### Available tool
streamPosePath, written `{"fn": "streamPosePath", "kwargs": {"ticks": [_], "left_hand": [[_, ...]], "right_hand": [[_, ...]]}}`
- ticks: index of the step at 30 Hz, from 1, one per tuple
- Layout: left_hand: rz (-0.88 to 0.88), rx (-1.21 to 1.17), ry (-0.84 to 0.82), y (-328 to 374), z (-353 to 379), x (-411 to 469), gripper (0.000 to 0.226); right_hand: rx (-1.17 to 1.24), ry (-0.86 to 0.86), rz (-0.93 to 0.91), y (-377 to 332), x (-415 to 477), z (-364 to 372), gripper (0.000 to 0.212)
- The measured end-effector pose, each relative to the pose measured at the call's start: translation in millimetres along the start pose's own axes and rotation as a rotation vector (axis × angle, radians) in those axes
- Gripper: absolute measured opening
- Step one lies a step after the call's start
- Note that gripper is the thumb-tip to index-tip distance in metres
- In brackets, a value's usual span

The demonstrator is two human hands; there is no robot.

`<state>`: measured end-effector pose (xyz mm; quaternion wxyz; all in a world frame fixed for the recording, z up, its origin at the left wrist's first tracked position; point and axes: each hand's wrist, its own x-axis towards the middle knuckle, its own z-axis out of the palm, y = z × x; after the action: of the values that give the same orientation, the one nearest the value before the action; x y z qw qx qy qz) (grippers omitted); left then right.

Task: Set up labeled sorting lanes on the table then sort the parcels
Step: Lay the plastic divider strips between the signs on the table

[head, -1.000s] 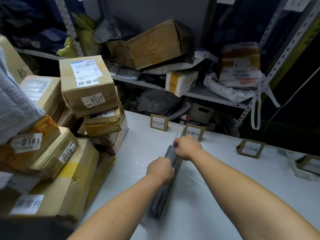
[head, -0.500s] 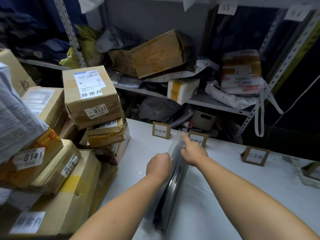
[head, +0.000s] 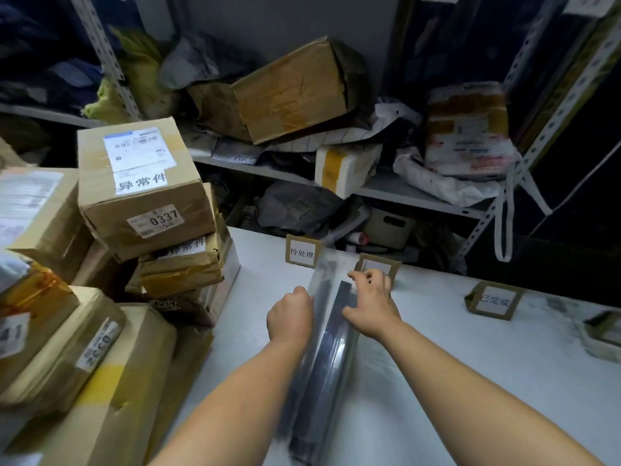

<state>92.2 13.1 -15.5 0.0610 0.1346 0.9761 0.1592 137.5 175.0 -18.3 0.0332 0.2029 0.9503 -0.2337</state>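
Note:
A long grey, glossy plastic strip lies lengthwise on the white table, its far end between the first two label cards. My left hand grips its left edge with curled fingers. Spread fingers of my right hand rest on its right side near the far end. Along the table's back stand cardboard label cards: the first card, a second card partly hidden by my right hand, a third card, and a fourth card at the right edge.
Stacked cardboard parcels fill the table's left side, topped by the box numbered 0337. Behind the table a metal shelf holds more boxes and bags. Bare table surface lies right of the strip.
The strip has slid away from me toward the label cards and lies flatter. My right hand has gone from a closed grip to spread fingers on it.

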Motion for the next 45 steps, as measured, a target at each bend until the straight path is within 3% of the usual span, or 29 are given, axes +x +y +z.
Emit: {"fn": "streamPosePath", "kwargs": {"ticks": [5,14,18,21,25,29,33,35,37,45], "left_hand": [[-0.072,-0.031,-0.052,15.9,5.6,2.5,0.043],[-0.005,-0.038,-0.216,33.7,12.8,-2.5,0.023],[-0.030,0.023,-0.200,29.6,15.4,-3.1,0.017],[-0.048,0.016,-0.155,22.4,21.4,-6.2,0.025],[-0.169,-0.101,-0.174,22.2,24.3,-6.6,0.046],[-0.177,-0.202,-0.267,20.9,21.0,-9.7,0.037],[-0.107,-0.220,-0.331,18.7,15.3,-23.1,0.032],[-0.084,-0.220,-0.324,16.3,16.1,-29.0,0.010],[-0.081,-0.178,-0.289,13.7,17.1,-32.8,0.023],[-0.077,-0.143,-0.158,9.5,24.6,-39.4,0.035]], "right_hand": [[0.003,0.039,-0.020,9.4,2.1,6.0,0.072],[0.086,0.047,0.077,0.8,-1.7,3.4,0.083],[0.247,0.143,0.280,-7.1,-8.3,7.9,0.081],[0.412,0.036,0.461,-14.1,-13.8,16.1,0.085],[0.407,-0.087,0.484,-17.8,-19.7,22.4,0.073],[0.401,-0.121,0.462,-18.0,-25.3,16.3,0.064],[0.363,-0.138,0.452,-14.5,-32.5,13.1,0.071],[0.367,-0.142,0.461,-11.1,-37.3,12.0,0.074],[0.378,-0.146,0.462,-7.8,-41.9,9.4,0.075],[0.324,-0.128,0.508,8.7,-60.5,3.4,0.094]]}}
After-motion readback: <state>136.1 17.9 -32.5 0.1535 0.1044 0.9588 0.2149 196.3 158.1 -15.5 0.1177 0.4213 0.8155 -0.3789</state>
